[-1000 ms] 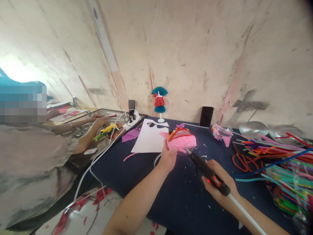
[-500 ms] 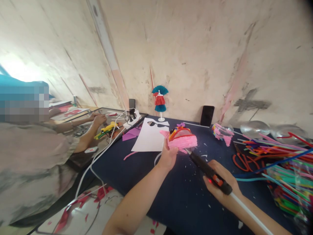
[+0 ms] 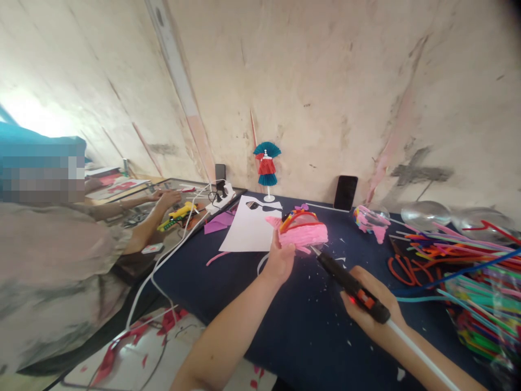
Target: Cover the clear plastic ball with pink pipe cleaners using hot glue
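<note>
The stained, cracked wall [image 3: 309,81] stands behind the white paper [image 3: 248,233]. The dark blue table [image 3: 288,331] lies beneath that paper, littered with scraps. Right of the paper, fingers of the right hand [image 3: 376,307] wrap a black glue gun [image 3: 340,274]; fingers of the left hand [image 3: 281,263] pinch a pink craft piece [image 3: 304,235], gun tip just beside it.

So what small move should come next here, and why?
Perhaps hold the pink craft steady and settle the nozzle of the glue gun on the craft's lower edge. The left hand grips the craft, and the right hand aims the nozzle close by that edge; whether they touch is unclear.
</note>
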Available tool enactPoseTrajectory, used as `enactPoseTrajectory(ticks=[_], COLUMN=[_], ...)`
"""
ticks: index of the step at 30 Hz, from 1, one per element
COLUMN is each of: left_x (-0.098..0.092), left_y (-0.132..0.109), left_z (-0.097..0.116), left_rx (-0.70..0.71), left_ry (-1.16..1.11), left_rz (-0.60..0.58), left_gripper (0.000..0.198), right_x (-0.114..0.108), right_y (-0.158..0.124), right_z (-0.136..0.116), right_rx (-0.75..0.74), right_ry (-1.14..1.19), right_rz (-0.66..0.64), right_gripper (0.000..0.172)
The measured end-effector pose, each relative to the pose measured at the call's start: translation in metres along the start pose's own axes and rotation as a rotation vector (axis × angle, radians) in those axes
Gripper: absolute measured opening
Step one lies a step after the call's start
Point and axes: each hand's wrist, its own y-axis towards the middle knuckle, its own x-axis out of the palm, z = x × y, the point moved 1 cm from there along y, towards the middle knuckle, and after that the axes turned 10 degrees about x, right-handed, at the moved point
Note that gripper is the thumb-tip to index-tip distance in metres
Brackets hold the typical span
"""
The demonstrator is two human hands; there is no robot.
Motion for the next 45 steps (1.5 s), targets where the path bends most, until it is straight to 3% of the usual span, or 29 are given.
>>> enactPoseTrajectory(ticks=[7, 22, 29, 36, 41, 45], left_x=[-0.0002, 0.0004, 0.0015, 0.0008, 0.0016, 0.0022], left_y=[-0.0005, -0.0005, -0.0001, -0.0003, 0.0001, 0.0009], left_z=[-0.0001, 0.0002, 0.0018, 0.0007, 0.0022, 0.0026], left_rx=[-0.009, -0.009, -0.023, -0.004, -0.011, -0.016], left_ry=[-0.012, 0.005, 0.017, -0.022, 0.011, 0.002], left_rz=[0.005, 0.000, 0.034, -0.011, 0.002, 0.000], left_gripper=[0.066, 0.071, 0.073, 0.073, 0.063, 0.068], right_x=[0.0000, 0.0013, 0.0002, 0.0030, 0.0025, 0.0021], right_y=[0.0008, 0.0005, -0.0001, 0.0034, 0.0008, 0.0008], right_z=[-0.0018, -0.0008, 0.0005, -0.0040, -0.0003, 0.0007], right_rx=[-0.004, -0.016, 0.054, -0.068, -0.033, -0.046], right_ry=[-0.009, -0.003, -0.012, -0.008, -0.009, -0.018], right_rz=[0.012, -0.016, 0.004, 0.016, -0.005, 0.020], right_gripper=[0.010, 0.011, 0.011, 0.013, 0.013, 0.013])
